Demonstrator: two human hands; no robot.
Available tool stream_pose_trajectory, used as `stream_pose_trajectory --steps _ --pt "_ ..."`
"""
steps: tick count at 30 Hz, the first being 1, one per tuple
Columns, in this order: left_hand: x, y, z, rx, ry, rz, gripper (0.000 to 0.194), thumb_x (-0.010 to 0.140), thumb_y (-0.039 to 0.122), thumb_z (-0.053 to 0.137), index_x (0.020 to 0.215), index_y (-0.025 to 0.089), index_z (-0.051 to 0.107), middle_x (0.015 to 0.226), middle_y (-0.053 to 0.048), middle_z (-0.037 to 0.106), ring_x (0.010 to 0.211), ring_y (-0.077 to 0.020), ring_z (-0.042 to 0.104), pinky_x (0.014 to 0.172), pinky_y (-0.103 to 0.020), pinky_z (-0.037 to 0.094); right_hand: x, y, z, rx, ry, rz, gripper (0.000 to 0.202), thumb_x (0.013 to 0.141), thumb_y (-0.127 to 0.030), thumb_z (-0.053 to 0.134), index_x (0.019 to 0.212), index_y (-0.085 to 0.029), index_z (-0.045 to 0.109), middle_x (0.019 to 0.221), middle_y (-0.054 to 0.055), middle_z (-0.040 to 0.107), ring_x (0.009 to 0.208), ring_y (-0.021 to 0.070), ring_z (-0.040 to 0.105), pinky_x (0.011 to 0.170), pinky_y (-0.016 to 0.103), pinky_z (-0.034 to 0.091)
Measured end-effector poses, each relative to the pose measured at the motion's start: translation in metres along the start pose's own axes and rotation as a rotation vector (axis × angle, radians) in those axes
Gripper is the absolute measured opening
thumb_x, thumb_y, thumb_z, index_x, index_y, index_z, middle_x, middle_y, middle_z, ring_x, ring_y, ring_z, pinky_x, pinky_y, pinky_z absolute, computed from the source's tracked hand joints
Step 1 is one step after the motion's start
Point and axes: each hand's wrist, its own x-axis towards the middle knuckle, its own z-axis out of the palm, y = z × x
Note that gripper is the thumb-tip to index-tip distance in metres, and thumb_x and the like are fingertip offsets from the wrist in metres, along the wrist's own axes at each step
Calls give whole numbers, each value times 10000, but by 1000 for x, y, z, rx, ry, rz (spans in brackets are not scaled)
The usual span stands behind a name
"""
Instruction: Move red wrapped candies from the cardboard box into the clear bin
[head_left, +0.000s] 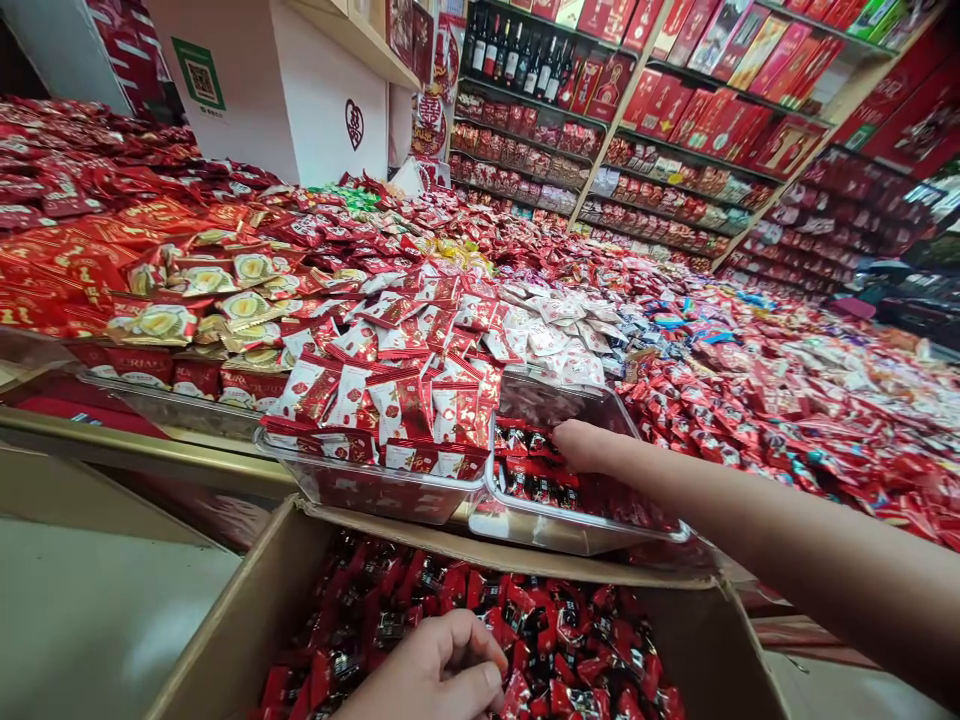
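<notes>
My left hand [450, 660] is inside a cardboard box [225, 625], over a pile of red-and-black wrapped candies [555, 635]. Its fingers are curled toward the thumb; whatever they may hold is hidden. My right hand [585, 446] reaches down into a clear plastic bin [592, 535], with its fingertips out of sight. Short rows of red-and-black wrapped candies [536, 485] lie in that bin, beside the hand. Left of it, touching, stands another clear bin [375, 490] heaped with red-and-white packets [405, 395].
Gold durian-print packets [244, 305] fill a bin farther left. White packets [562, 335] lie behind my right hand, and loose red sweets [705, 420] spread to its right. A white box-shaped column [330, 105] rises at the back, near shelves with wine bottles [514, 55].
</notes>
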Motion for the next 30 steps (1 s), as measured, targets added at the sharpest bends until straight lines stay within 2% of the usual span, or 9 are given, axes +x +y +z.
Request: stream_pose_trajectory --steps 2,6,11,18,22,26,30 --pt "0 1 1 34 -9 -9 100 664 199 474 749 146 472 645 29 503 594 -108 474 602 -260 361 0 -3 -1 -29 -50 15 147 784 -226 543 864 -109 581 907 49 608 847 157 574 747 343 463" --pt "-1 3 3 81 -7 -47 110 657 196 461 754 146 472 653 26 497 604 -109 462 603 -248 351 1 -6 -3 -43 -57 25 171 808 -233 509 918 -116 568 960 59 592 880 163 563 754 346 461" --pt "2 -1 1 148 4 -41 118 664 207 465 767 150 474 641 33 483 601 -110 450 597 -241 350 -1 -1 -6 -50 -57 6 138 782 -222 546 862 -117 587 921 47 613 864 159 573 758 347 460" --pt "6 -7 1 206 4 -87 114 662 198 466 767 156 480 623 49 471 579 -96 399 571 -214 315 -5 1 -6 30 87 -42 201 712 -164 577 878 -68 638 920 144 641 880 220 587 747 281 444" --pt "7 -7 2 241 -14 -89 116 664 195 475 768 147 488 606 61 422 579 -92 355 562 -203 286 1 -5 -5 74 122 -43 306 633 -229 651 901 -82 643 930 150 640 846 233 599 695 257 455" --pt "10 -12 -3 299 -35 -55 136 682 238 498 782 146 506 616 56 399 591 -97 349 555 -198 277 12 -5 -3 79 161 -37 321 649 -202 621 951 -94 626 951 151 632 866 245 593 680 275 462" --pt "12 -22 -8 339 -47 -39 176 696 298 529 806 162 539 646 49 409 612 -102 362 570 -193 289 18 -2 -5 73 159 -51 333 625 -242 650 917 -81 637 936 156 631 855 252 592 682 276 461"
